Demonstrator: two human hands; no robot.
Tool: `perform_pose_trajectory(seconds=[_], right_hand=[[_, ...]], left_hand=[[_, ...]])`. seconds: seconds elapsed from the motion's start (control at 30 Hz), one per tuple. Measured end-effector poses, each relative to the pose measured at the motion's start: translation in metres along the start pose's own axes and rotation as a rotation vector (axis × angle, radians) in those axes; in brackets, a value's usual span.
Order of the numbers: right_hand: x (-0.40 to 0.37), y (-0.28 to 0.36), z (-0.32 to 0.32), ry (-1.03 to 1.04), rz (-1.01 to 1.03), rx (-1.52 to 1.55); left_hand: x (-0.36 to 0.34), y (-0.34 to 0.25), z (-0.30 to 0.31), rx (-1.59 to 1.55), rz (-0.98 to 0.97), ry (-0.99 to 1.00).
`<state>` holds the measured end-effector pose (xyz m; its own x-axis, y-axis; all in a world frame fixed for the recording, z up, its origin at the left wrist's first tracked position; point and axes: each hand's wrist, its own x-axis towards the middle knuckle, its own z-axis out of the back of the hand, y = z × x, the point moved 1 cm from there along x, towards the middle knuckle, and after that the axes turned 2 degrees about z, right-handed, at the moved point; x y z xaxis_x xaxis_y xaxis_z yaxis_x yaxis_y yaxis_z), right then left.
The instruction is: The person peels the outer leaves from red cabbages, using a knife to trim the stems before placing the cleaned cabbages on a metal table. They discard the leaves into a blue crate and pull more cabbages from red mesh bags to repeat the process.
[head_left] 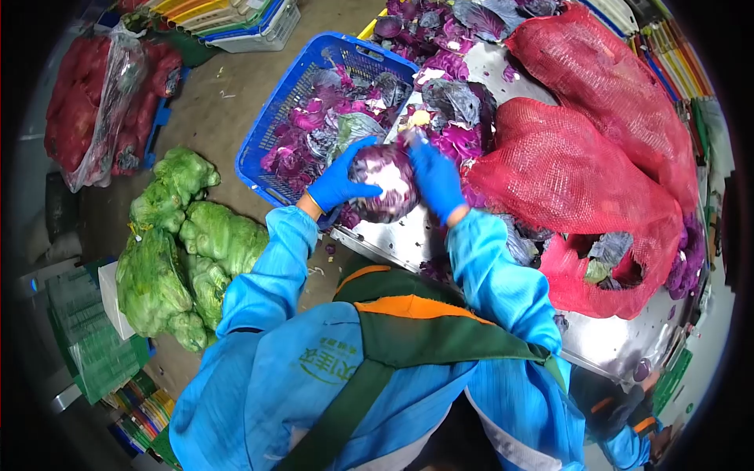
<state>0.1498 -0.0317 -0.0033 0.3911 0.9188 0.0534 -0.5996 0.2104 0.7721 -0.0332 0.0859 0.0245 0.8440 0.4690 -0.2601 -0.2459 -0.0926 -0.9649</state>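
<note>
My left hand, in a blue glove, grips a red cabbage from its left side, with the thumb across its front. A pale cut patch shows on the cabbage. Just to the right of it is my right hand, also gloved in blue and smeared by motion; whether its fingers hold anything I cannot make out. Beyond my left hand stands a blue plastic basket with loose purple cabbage leaves inside. More leaves and trimmings lie on the metal table past my right hand.
Red mesh sacks fill the table's right side, one torn with cabbage showing. Bags of green vegetables and a red sack stand on the floor at left. Stacked crates are at the back. A co-worker's sleeve shows lower right.
</note>
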Motion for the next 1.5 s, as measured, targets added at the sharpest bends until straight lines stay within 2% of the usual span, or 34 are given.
perform_pose_trajectory(seconds=[0.03,0.07,0.13,0.17,0.2,0.27,0.3,0.37,0.4,0.43,0.5,0.53,0.57,0.6,0.67,0.7,0.73,0.8,0.83,0.87,0.93,0.97,1.0,1.07,1.1,1.17,1.27,1.33,1.37,1.43,1.47,1.5], right_hand=[[0.015,-0.022,-0.006,0.004,-0.34,0.612],[0.017,-0.055,-0.025,-0.014,-0.269,0.263],[0.003,-0.076,-0.039,-0.1,-0.261,0.367],[-0.002,-0.065,-0.024,0.01,-0.33,0.398],[-0.011,-0.066,-0.023,0.016,-0.334,0.394],[-0.021,-0.063,-0.023,-0.09,-0.44,0.577],[-0.027,-0.052,-0.014,-0.036,-0.603,0.732],[-0.042,-0.042,-0.004,0.021,-0.639,0.725],[-0.047,-0.034,0.0,0.086,-0.68,0.722],[-0.05,-0.025,0.006,0.095,-0.68,0.72],[-0.048,0.009,0.033,0.051,-0.345,0.217],[-0.046,0.017,0.039,0.03,-0.169,-0.031],[-0.045,0.019,0.039,0.014,-0.048,0.095],[-0.044,0.021,0.037,0.019,-0.049,0.096],[-0.037,0.026,0.035,0.117,0.218,-0.076],[-0.032,0.026,0.035,0.219,0.101,-0.15],[-0.028,0.022,0.033,0.218,0.1,-0.149],[-0.021,0.015,0.031,0.187,0.02,0.131],[-0.02,0.012,0.029,0.17,-0.098,0.161],[-0.015,0.006,0.028,0.161,-0.099,0.159],[-0.002,-0.03,0.014,-0.083,-0.209,0.176],[-0.003,-0.07,-0.007,-0.032,-0.236,0.113],[-0.007,-0.07,-0.011,-0.048,-0.239,0.124],[-0.016,-0.07,-0.014,-0.027,-0.251,0.264],[-0.017,-0.073,-0.016,-0.023,-0.29,0.401],[-0.023,-0.077,-0.013,-0.057,-0.274,0.413],[-0.047,-0.04,0.019,-0.037,-0.268,0.278],[-0.048,0.004,0.046,0.021,-0.062,0.033],[-0.045,0.011,0.051,0.031,-0.056,0.03],[-0.036,0.023,0.059,0.121,0.332,-0.032],[-0.03,0.028,0.062,0.126,0.332,-0.032],[-0.022,0.033,0.062,0.285,0.28,-0.11]], left_hand=[[0.0,0.003,-0.003,0.226,-0.126,0.053],[-0.003,-0.007,-0.014,0.234,-0.141,0.132],[-0.005,-0.009,-0.016,0.278,-0.139,0.148],[-0.004,0.0,-0.015,0.231,-0.153,0.121],[-0.006,0.006,-0.014,0.214,-0.137,0.012],[-0.017,0.014,-0.016,-0.037,0.013,-0.281],[-0.022,0.029,-0.019,-0.037,0.012,-0.28],[-0.03,0.063,-0.026,-0.202,0.009,-0.426],[-0.036,0.051,-0.045,-0.413,-0.001,-0.468],[-0.035,0.047,-0.049,-0.468,0.028,-0.518],[-0.034,0.044,-0.049,-0.529,0.058,-0.575],[-0.032,0.043,-0.047,-0.462,0.063,-0.547],[-0.031,0.042,-0.046,-0.393,0.07,-0.518],[-0.031,0.041,-0.046,-0.394,0.074,-0.522],[-0.028,0.038,-0.051,-0.311,0.002,-0.442],[-0.026,0.041,-0.052,-0.174,-0.054,-0.433],[-0.024,0.042,-0.053,-0.173,-0.053,-0.432],[-0.02,0.026,-0.059,-0.226,-0.024,-0.427],[-0.017,0.019,-0.062,-0.266,-0.005,-0.439],[-0.017,0.022,-0.06,-0.263,-0.009,-0.431],[-0.016,0.033,-0.051,0.127,-0.105,-0.395],[-0.019,0.032,-0.051,0.122,-0.163,-0.313],[-0.022,0.027,-0.053,0.085,-0.133,-0.265],[-0.02,0.028,-0.052,0.137,-0.158,-0.288],[-0.025,0.031,-0.055,0.06,-0.108,-0.364],[-0.024,0.028,-0.06,-0.08,-0.074,-0.557],[-0.031,0.069,-0.075,-0.213,-0.091,-0.605],[-0.035,0.054,-0.078,-0.276,-0.076,-0.588],[-0.034,0.044,-0.077,-0.178,-0.084,-0.559],[-0.029,0.038,-0.072,0.02,-0.11,-0.496],[-0.027,0.039,-0.069,0.018,-0.107,-0.498],[-0.025,0.041,-0.067,0.057,-0.114,-0.454]])
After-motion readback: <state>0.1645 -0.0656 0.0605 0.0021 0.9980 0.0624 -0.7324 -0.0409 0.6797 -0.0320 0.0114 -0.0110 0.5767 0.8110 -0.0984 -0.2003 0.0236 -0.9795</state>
